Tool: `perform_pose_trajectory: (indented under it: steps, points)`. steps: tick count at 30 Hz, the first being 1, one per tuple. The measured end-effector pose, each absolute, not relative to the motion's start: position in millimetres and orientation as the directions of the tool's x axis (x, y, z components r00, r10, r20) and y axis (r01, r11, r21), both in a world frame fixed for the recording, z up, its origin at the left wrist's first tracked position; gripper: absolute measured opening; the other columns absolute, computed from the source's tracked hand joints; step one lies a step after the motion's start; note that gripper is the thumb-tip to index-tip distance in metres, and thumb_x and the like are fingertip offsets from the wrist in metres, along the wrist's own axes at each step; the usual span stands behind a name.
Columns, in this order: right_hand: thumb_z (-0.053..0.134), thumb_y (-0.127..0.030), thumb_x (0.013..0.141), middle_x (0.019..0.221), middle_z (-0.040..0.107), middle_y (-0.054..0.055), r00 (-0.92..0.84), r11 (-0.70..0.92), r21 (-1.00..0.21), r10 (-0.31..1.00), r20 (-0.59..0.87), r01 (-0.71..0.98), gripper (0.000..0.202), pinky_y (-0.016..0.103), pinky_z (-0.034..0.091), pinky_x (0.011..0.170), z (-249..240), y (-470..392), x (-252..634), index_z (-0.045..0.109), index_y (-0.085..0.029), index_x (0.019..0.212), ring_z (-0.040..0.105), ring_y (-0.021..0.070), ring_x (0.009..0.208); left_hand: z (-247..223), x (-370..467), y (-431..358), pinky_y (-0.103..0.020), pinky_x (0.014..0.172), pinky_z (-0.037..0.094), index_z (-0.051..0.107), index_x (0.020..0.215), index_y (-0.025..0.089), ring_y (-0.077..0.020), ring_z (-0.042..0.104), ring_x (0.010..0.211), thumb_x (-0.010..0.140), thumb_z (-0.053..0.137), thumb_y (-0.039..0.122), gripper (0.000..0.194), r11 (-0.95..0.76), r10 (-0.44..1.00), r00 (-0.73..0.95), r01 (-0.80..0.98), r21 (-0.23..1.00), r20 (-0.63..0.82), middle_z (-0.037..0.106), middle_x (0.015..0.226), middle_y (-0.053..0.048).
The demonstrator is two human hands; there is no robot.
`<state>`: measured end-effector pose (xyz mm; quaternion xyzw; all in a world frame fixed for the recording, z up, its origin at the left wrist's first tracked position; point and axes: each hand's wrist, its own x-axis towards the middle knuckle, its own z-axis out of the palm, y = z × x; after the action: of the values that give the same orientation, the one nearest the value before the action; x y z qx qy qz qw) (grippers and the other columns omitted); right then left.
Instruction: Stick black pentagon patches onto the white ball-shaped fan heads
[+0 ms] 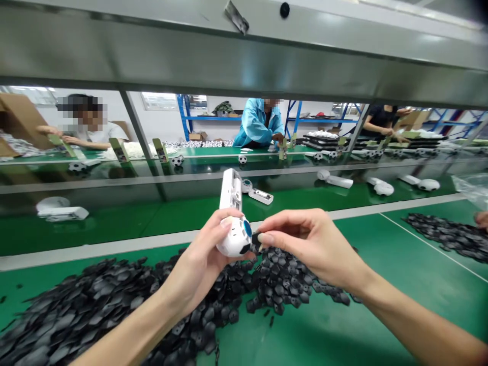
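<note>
My left hand (208,244) is closed around the round, football-patterned head of a white plastic housing (232,190), whose long handle points up and away from me. A blue round part and a few black patches show on the ball end. Close by on the right, my right hand (305,239) pinches a small black plastic piece (256,238) between thumb and fingertips, right beside the ball. Whether the piece touches the ball I cannot tell. Below both hands lies a heap of loose black pentagon-shaped pieces (284,279).
A larger pile of black pieces (87,305) covers the bench's left side. More white housings (337,180) lie on the green conveyor belt (183,213) ahead. A metal beam (244,61) crosses overhead. Co-workers (259,122) sit opposite; another person's hand (481,219) is at the right edge.
</note>
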<state>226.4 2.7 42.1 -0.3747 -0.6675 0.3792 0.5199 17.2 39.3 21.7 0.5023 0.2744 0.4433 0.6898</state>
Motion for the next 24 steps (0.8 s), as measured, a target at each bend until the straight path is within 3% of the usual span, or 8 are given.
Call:
perform_pose_trajectory:
  steps: [5,9,13,16,24]
  points:
    - [0.088,-0.031,0.087,0.092,0.082,0.004,-0.193,0.345,-0.939,0.920,0.340,-0.008,0.014,0.018,0.062,0.076,36,5,221,0.085,-0.019,0.092,0.076,0.0147,0.082,13,17,40,-0.017,0.076,0.049,0.076,0.111,0.035,-0.0133,0.057,0.089,0.094,0.076,0.056,0.027,-0.105,0.898,0.407,-0.170,0.980,0.167,0.067,0.109,0.002]
    - [0.095,-0.028,0.078,0.089,0.079,0.002,-0.151,0.278,-0.958,0.946,0.286,-0.076,0.023,0.019,0.062,0.076,31,5,215,0.080,-0.018,0.092,0.074,0.0142,0.081,10,19,36,-0.023,0.079,0.045,0.075,0.117,0.035,-0.0165,0.057,0.093,0.101,0.066,0.059,0.030,-0.270,0.875,0.415,-0.015,0.963,0.252,0.067,0.111,0.001]
    - [0.095,-0.031,0.077,0.084,0.076,0.002,-0.138,0.252,-0.967,0.957,0.256,-0.046,0.028,0.021,0.060,0.073,29,7,211,0.074,-0.016,0.088,0.071,0.0141,0.077,9,22,31,-0.028,0.083,0.045,0.071,0.124,0.035,-0.0196,0.058,0.096,0.105,0.056,0.061,0.035,-0.308,0.880,0.400,0.066,0.949,0.258,0.067,0.109,0.000]
    - [0.096,-0.028,0.074,0.079,0.074,0.001,-0.147,0.231,-0.973,0.962,0.231,-0.017,0.028,0.022,0.059,0.070,30,8,211,0.072,-0.016,0.083,0.070,0.0141,0.074,10,23,28,-0.031,0.086,0.046,0.072,0.118,0.033,-0.0231,0.059,0.103,0.105,0.055,0.059,0.034,-0.361,0.883,0.367,0.132,0.923,0.293,0.068,0.111,-0.002]
    - [0.074,-0.012,0.082,0.087,0.078,0.002,-0.168,0.279,-0.958,0.950,0.265,0.065,0.007,0.023,0.058,0.074,31,4,211,0.069,-0.018,0.084,0.073,0.0154,0.080,5,24,28,-0.029,0.071,0.043,0.075,0.104,0.029,-0.0202,0.058,0.080,0.089,0.083,0.052,0.029,-0.464,0.875,0.260,0.209,0.861,0.409,0.067,0.103,-0.003]
